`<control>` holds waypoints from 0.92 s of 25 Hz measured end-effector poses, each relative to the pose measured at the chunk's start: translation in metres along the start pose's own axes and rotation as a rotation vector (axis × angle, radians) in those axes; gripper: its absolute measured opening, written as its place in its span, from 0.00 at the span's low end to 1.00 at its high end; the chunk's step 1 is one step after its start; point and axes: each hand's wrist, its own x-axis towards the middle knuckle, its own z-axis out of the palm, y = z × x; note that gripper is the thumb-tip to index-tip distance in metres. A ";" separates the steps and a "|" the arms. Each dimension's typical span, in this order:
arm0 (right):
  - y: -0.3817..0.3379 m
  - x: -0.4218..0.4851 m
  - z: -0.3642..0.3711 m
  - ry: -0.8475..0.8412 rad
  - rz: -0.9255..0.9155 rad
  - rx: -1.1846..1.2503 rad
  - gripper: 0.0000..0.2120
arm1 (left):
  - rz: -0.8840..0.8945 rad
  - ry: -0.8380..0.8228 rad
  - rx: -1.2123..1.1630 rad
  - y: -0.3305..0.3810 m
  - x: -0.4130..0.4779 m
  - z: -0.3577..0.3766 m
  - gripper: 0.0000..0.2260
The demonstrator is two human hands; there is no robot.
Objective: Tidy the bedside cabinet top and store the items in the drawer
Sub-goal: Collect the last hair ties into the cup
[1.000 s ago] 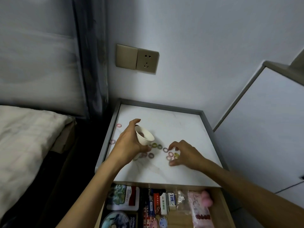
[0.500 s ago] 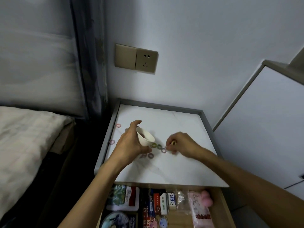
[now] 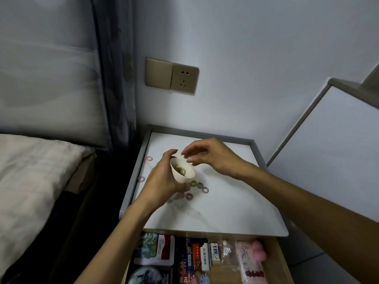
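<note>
Where the scene runs off to the left, a bed [image 3: 30, 171] with pale, creased bedding takes up the largest area. A tall white panel [image 3: 338, 150] with a grey edge stands at the right.

Between these two sits the bedside cabinet top [image 3: 235, 206], a white marbled surface with a raised grey rim on its left, far and right sides. Below its near edge the drawer [image 3: 284, 263] is pulled out. It is packed with printed packets [image 3: 162, 249], and a pink one lies at its right end. A beige socket plate [image 3: 171, 75] is fixed to the wall beyond the cabinet.

The left hand [image 3: 162, 181] grips a small white cup [image 3: 181, 179], with the thumb over the far rim and the fingers wrapped beneath. The cup is held tilted above the left half of the top, its mouth turned to the right.

The right hand [image 3: 213, 158] hovers just right of and above the cup. Its fingers are loosely spread and nothing is seen between them, and the fingertips [image 3: 189, 160] are close over the rim.

Small hair rings [image 3: 180, 170], greenish, lie inside the cup. Loose rings [image 3: 199, 185] in green, pink and purple lie on the top just under and right of the cup. Two pink ones [image 3: 149, 158] lie apart, near the left rim.
</note>
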 end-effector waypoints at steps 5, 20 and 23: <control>0.059 -0.008 0.002 0.086 0.205 -0.254 0.10 | -0.041 0.063 -0.011 -0.004 -0.001 -0.006 0.46; 0.096 0.005 0.052 0.012 0.323 -0.539 0.07 | -0.114 0.136 0.017 -0.011 -0.002 -0.023 0.47; 0.092 -0.001 0.047 0.039 0.405 -0.447 0.06 | -0.114 0.117 0.018 -0.012 -0.003 -0.022 0.47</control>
